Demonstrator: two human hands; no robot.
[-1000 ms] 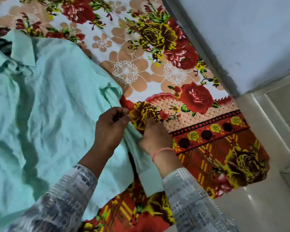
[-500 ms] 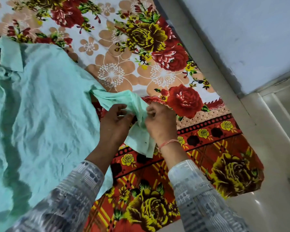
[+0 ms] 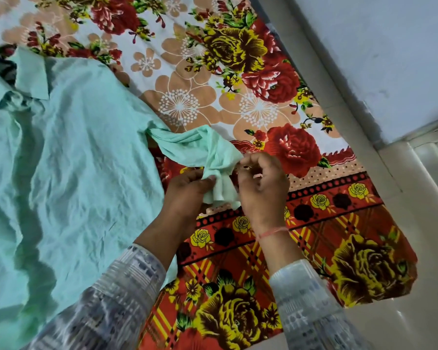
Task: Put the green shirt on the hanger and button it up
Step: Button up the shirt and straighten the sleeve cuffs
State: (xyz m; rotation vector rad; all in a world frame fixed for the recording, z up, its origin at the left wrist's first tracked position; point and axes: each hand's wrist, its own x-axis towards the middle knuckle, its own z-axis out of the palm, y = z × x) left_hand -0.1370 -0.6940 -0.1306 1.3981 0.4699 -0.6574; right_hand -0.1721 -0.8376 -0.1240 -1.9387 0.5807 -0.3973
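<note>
The pale green shirt point(image 3: 68, 157) lies spread and creased over the left half of the flowered bedsheet, collar point(image 3: 33, 74) at the upper left. One sleeve point(image 3: 187, 145) stretches out to the right, bunched and lifted off the sheet. My left hand point(image 3: 187, 193) grips the crumpled sleeve end from below. My right hand point(image 3: 261, 180) pinches the same sleeve end from the right side, fingers curled. No hanger is visible; dark patches by the collar cannot be identified.
The flowered bedsheet point(image 3: 263, 97) covers the bed, its red and yellow border hanging over the near right corner. A pale wall point(image 3: 377, 59) runs along the right side, with light floor tiles point(image 3: 420, 248) below it.
Both hands have lifted the sleeve off the sheet and drawn it out to the right, bunching its end between them. The sleeve earlier lay flat and folded down beside the shirt's body.
</note>
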